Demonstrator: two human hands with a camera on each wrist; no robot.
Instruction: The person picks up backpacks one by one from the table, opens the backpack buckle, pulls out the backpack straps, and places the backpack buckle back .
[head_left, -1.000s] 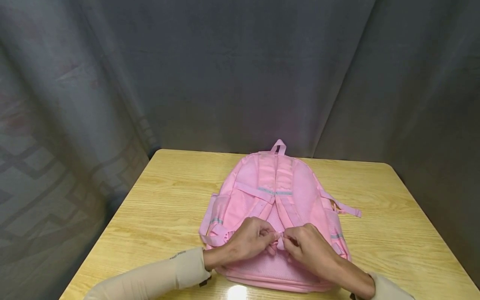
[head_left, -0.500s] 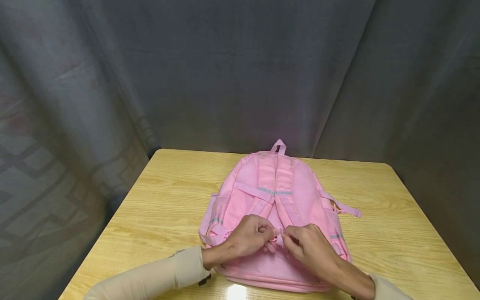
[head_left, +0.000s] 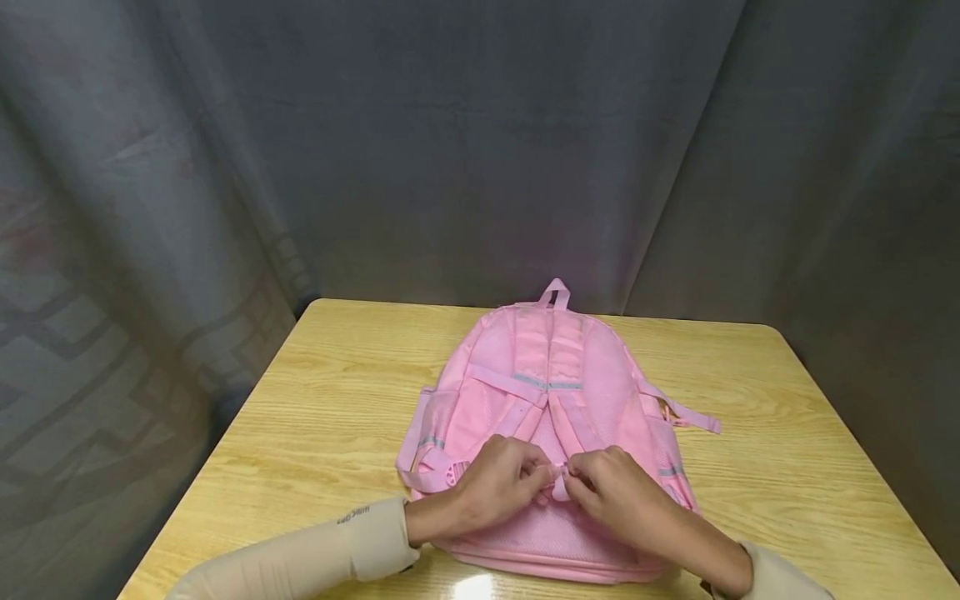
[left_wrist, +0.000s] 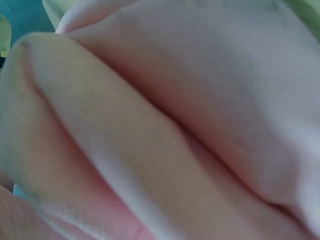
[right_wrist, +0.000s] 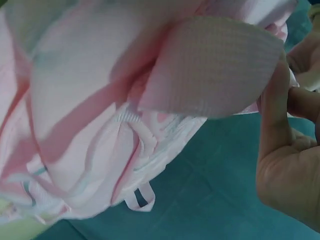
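A pink backpack lies on the table with its shoulder straps facing up. Over its lower middle the two hands meet, fingertips nearly together. My left hand pinches a small pink buckle, mostly covered by the fingers. Close on its right, my right hand pinches a short pink strap between thumb and bent forefinger. The right wrist view shows that webbing strap leading into the right fingers. Blurred folds of pink fabric fill most of the left wrist view, hiding the left hand's grip.
The backpack rests on a light wooden table, its carry loop toward the far edge. A side strap sticks out on the right; another buckle lies beside the left wrist. Dark grey curtains hang behind and at both sides.
The left fingers have shifted slightly at the buckle, which showed more half a second ago and is now more covered. The right hand has hardly moved, and the backpack stays in place.
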